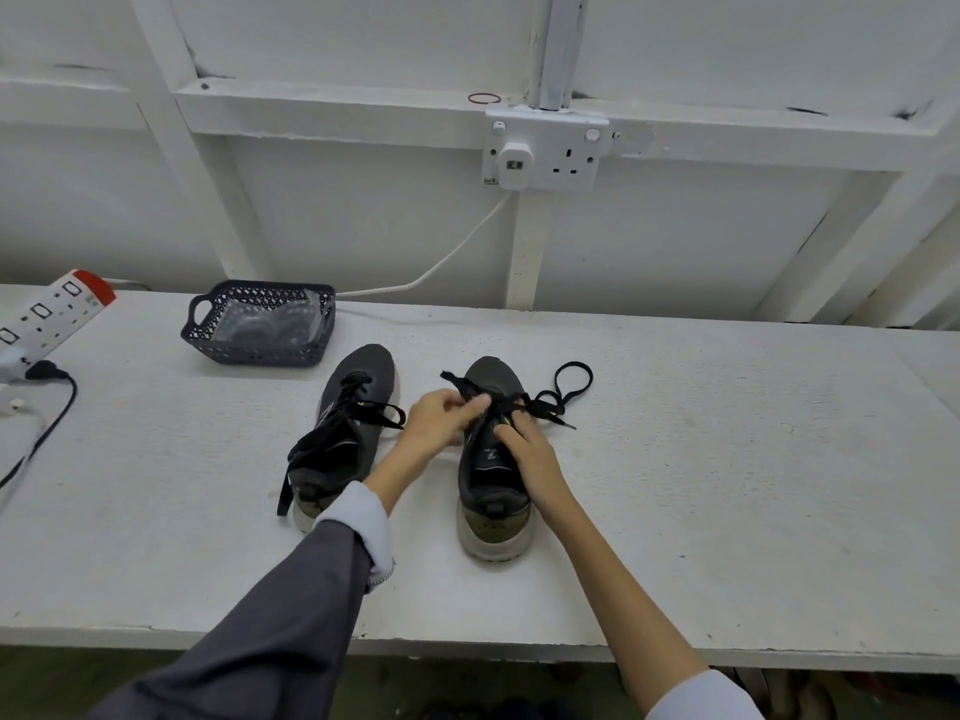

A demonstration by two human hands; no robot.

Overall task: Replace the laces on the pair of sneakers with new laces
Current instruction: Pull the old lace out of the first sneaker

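Observation:
Two dark grey sneakers stand side by side on the white table, toes pointing away from me. The left sneaker [347, 428] has a black lace hanging loose over its side. On the right sneaker [493, 475], a black lace [566, 389] trails off to the right in a loop. My left hand [441, 420] pinches that lace above the shoe's eyelets. My right hand [524, 449] rests on the tongue, fingers curled against the lace area. A dark plastic basket [260, 350] behind the left sneaker holds clear packets, their contents unclear.
A white power strip [49, 317] with a black plug and cable lies at the far left. A white cable runs from the wall socket [545, 153] down behind the basket. The table's front edge [467, 649] is close to me.

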